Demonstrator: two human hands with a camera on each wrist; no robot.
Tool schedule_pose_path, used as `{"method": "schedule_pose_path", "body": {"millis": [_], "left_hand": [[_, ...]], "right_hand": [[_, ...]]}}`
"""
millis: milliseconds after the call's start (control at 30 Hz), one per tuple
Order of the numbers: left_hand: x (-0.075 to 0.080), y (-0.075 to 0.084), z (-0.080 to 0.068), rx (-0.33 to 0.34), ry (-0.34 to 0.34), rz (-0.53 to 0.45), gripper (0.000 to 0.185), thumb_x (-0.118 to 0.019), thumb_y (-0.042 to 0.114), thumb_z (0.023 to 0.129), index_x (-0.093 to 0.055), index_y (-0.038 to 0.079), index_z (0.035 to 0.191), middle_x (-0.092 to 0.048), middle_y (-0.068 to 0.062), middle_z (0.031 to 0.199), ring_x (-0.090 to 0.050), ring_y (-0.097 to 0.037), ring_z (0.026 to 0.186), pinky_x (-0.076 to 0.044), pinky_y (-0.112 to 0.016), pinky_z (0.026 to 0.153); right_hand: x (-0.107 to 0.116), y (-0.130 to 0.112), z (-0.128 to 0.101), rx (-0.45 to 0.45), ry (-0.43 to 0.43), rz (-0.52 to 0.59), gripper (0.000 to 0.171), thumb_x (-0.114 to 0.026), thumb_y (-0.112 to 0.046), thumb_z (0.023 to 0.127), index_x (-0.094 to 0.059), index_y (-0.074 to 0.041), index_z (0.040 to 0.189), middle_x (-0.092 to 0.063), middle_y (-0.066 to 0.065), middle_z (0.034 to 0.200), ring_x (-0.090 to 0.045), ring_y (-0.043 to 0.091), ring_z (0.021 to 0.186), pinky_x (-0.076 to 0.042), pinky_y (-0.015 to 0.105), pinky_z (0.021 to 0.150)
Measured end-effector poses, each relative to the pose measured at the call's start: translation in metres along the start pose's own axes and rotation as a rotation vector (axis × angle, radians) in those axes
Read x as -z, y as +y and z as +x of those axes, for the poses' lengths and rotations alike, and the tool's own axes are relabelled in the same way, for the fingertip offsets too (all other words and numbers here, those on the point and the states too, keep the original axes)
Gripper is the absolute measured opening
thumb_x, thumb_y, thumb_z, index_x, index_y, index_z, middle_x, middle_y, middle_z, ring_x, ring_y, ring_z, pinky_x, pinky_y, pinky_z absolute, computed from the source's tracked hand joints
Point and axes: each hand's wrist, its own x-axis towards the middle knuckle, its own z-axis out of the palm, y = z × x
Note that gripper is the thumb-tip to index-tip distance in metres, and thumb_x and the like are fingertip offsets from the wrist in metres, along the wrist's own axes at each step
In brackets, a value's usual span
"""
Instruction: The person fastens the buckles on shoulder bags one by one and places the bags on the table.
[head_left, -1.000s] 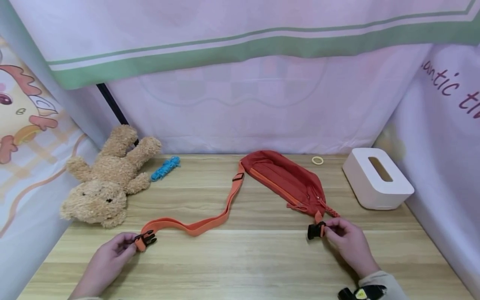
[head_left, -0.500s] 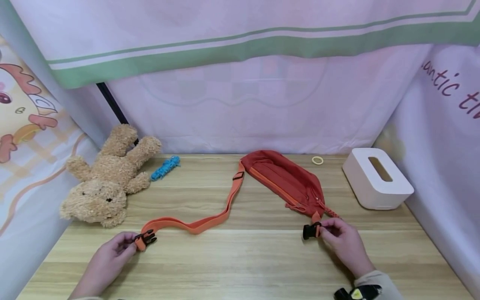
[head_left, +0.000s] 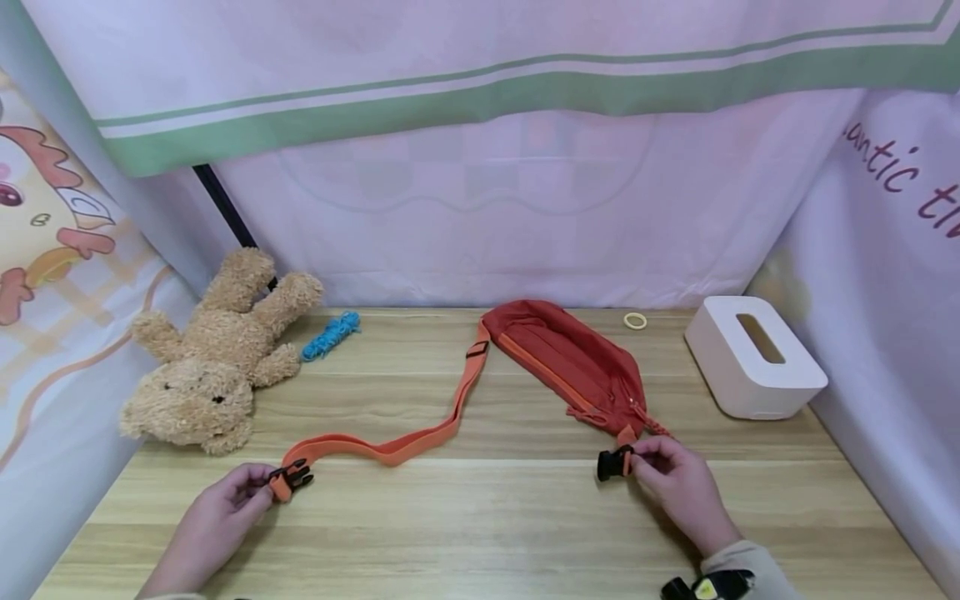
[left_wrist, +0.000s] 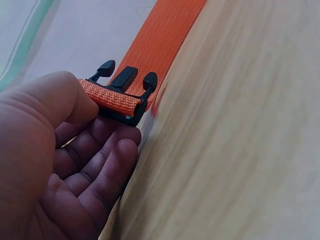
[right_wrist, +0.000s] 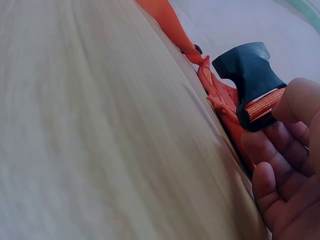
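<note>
Pale curtains (head_left: 465, 233) back a wood table (head_left: 450, 533). Head view (dial centred on frame): bag (head_left: 573, 362) on the table at 4 o'clock, its strap (head_left: 423, 442) running round to 8. Left hand (head_left: 221, 517), 8 o'clock, pinches the prong half (head_left: 297, 476); right hand (head_left: 684, 483), 4 o'clock, pinches the webbing at the socket half (head_left: 613, 464). Buckle halves well apart. Teddy (head_left: 217, 350) at 9, cord (head_left: 330, 336) just beside it; ring (head_left: 635, 328) and box (head_left: 738, 362) at 3.

Left wrist view: grip nearly closed, thumb at the prong half's webbing, other fingers loosely bent; prongs aim towards 1.

Right wrist view: likewise a near-closed pinch, fingers below loosely bent; socket mouth faces 11, bag partly hidden behind.
</note>
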Motion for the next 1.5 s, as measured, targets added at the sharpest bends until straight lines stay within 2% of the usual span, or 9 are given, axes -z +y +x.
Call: {"method": "schedule_pose_path", "body": {"millis": [733, 1167, 1500], "left_hand": [[0.002, -0.001, 0.001, 0.037, -0.017, 0.025, 0.031, -0.061, 0.021, 0.101, -0.062, 0.002, 0.124, -0.068, -0.011, 0.111, -0.06, -0.009, 0.088, -0.052, -0.023, 0.071], [0.001, -0.004, 0.002, 0.04, -0.016, 0.041, 0.027, -0.062, 0.021, 0.1, -0.064, 0.004, 0.122, -0.069, -0.008, 0.109, -0.059, -0.009, 0.086, -0.05, -0.024, 0.07], [0.001, -0.002, 0.002, 0.035, -0.023, 0.034, 0.029, -0.062, 0.023, 0.101, -0.064, 0.004, 0.123, -0.069, -0.009, 0.109, -0.061, -0.009, 0.088, -0.052, -0.024, 0.071]], "right_hand": [[-0.011, -0.01, -0.004, 0.017, -0.031, 0.014, 0.01, -0.074, 0.002, 0.086, -0.071, -0.006, 0.091, -0.071, 0.005, 0.092, -0.061, 0.007, 0.082, -0.053, 0.021, 0.072], [-0.022, -0.013, -0.006, 0.08, -0.028, 0.047, 0.013, -0.076, 0.004, 0.083, -0.071, -0.007, 0.086, -0.071, 0.003, 0.087, -0.061, 0.006, 0.078, -0.053, 0.021, 0.067], [-0.029, -0.019, -0.007, 0.042, -0.062, 0.061, 0.014, -0.076, 0.004, 0.083, -0.071, -0.009, 0.087, -0.072, 0.006, 0.095, -0.063, 0.007, 0.083, -0.054, 0.023, 0.07]]}}
